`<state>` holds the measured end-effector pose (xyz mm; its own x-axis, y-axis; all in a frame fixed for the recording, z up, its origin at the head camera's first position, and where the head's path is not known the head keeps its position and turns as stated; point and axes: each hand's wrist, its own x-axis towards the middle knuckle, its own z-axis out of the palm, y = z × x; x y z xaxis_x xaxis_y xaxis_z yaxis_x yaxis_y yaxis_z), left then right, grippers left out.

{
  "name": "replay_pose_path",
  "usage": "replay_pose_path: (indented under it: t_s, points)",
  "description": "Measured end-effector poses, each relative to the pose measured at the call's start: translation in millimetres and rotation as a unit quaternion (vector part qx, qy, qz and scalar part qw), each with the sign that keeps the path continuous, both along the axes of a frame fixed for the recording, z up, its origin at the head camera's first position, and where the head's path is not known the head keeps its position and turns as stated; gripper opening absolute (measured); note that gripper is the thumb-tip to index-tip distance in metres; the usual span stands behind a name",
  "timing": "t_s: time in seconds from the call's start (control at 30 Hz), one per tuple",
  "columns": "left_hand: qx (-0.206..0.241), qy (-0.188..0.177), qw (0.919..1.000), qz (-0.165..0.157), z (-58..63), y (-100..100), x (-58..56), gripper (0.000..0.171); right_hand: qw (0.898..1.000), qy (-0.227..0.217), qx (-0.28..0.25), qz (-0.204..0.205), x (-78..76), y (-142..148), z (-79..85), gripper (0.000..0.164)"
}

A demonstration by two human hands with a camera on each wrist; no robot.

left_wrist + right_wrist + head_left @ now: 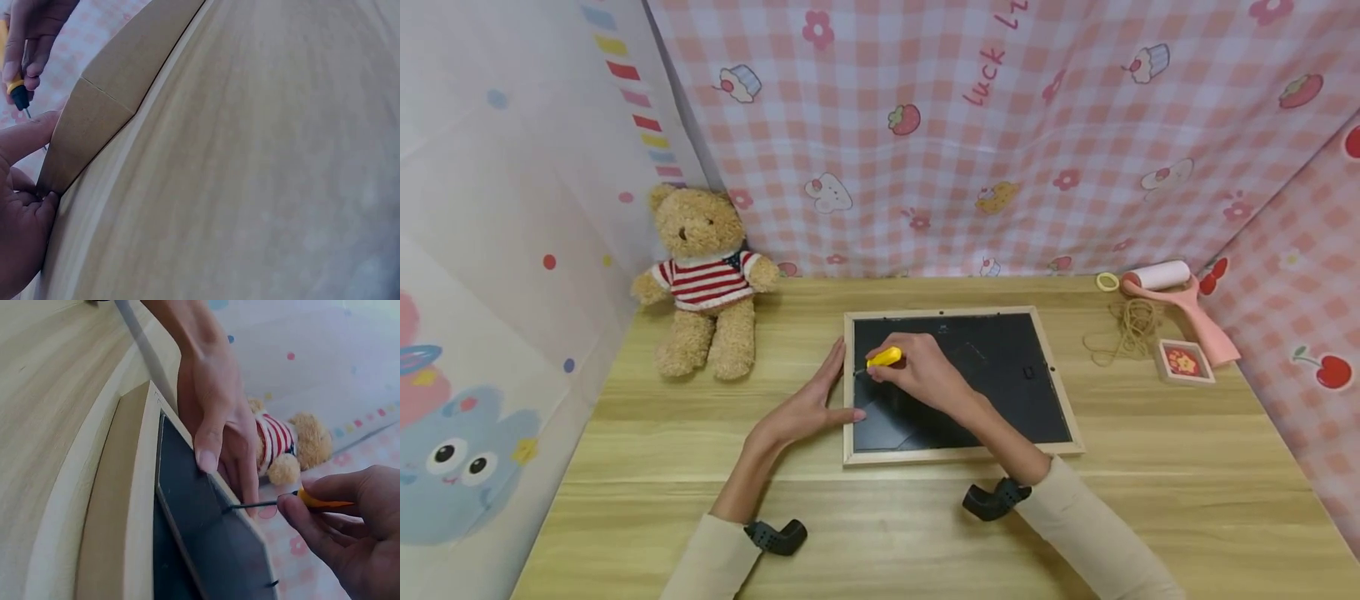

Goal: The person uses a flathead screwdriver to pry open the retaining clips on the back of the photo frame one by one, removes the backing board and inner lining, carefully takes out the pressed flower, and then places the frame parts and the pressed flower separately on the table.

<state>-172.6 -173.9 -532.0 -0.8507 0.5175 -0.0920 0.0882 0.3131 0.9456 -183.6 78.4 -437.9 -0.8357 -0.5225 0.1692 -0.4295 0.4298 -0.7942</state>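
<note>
A picture frame [964,457] with a pale wooden border lies back up on the table, its black backing board [992,408] showing. My right hand [925,371] grips a screwdriver [886,357] by its yellow handle. In the right wrist view the thin metal shaft [256,504] reaches the backing's edge by the left border, where a small dark tab [274,584] shows further along. Against the frame's left side rests my left hand [805,408], fingers straight along the outer wall and thumb [208,456] over the border.
A teddy bear [711,279] in a striped shirt sits at the back left. At the back right are a pink-handled lint roller [1187,304], a yellow ring [1107,282], a tangle of twine [1131,329] and a small square box [1183,362]. Patterned curtains [925,167] stand behind the table.
</note>
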Motion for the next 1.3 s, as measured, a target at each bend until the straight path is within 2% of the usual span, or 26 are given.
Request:
replay_pose_path:
  t_s: [0.07, 0.23, 0.3, 0.4, 0.47, 0.57, 0.67, 0.8, 0.83, 0.87, 1.0, 1.13, 1.3]
  points:
    - [0.003, -0.002, 1.0000, 0.003, -5.4, 0.6, -1.9, 0.133, 1.000, -0.015, -0.011, -0.010, -2.0, 5.7, -5.9, 0.020]
    - [0.004, 0.002, 1.0000, -0.005, -14.3, 2.0, -3.3, 0.133, 0.992, -0.107, -0.059, -0.030, -7.0, 24.0, -26.0, 0.025]
    - [0.003, 0.003, 1.0000, -0.007, -16.5, 1.7, -3.0, 0.132, 0.990, -0.123, -0.067, -0.027, -8.0, 27.1, -30.5, 0.027]
    - [0.001, 0.002, 1.0000, -0.006, -17.0, 0.2, -1.6, 0.132, 0.994, -0.097, -0.052, -0.019, -8.2, 23.5, -28.1, 0.024]
    - [0.001, -0.001, 1.0000, -0.002, -15.3, -0.8, -0.4, 0.132, 0.998, -0.055, -0.029, -0.008, -7.7, 16.5, -22.0, 0.022]
    - [0.001, -0.002, 1.0000, 0.002, -6.6, -0.6, 3.3, 0.131, 1.000, 0.003, 0.011, 0.015, -6.1, 2.8, -9.5, 0.021]
    - [-0.008, 0.002, 1.0000, -0.004, 6.3, 2.0, 7.3, 0.127, 0.997, 0.044, 0.052, 0.032, -4.2, -8.6, 0.8, 0.021]
    - [-0.035, 0.004, 0.9993, -0.011, 18.9, 5.8, 9.9, 0.121, 0.992, 0.078, 0.090, 0.034, -3.6, -16.0, 8.3, 0.019]
    - [-0.036, 0.002, 0.9993, -0.010, 19.7, 6.0, 10.0, 0.121, 0.991, 0.087, 0.098, 0.035, -3.7, -17.1, 9.3, 0.018]
    - [-0.036, 0.001, 0.9993, -0.008, 15.2, 5.0, 8.2, 0.122, 0.989, 0.095, 0.105, 0.038, -4.0, -18.3, 10.0, 0.018]
    - [-0.035, -0.002, 0.9994, -0.007, 15.3, 3.8, 7.0, 0.121, 0.981, 0.127, 0.135, 0.055, -4.2, -25.1, 15.8, 0.013]
    - [-0.040, 0.009, 0.9990, -0.017, 21.3, 4.4, 7.7, 0.120, 0.979, 0.128, 0.148, 0.062, -5.8, -27.1, 20.8, 0.013]
    - [-0.040, 0.008, 0.9991, -0.011, 21.4, 4.7, 8.5, 0.121, 0.994, 0.035, 0.098, 0.045, -10.6, -15.6, 17.1, 0.020]
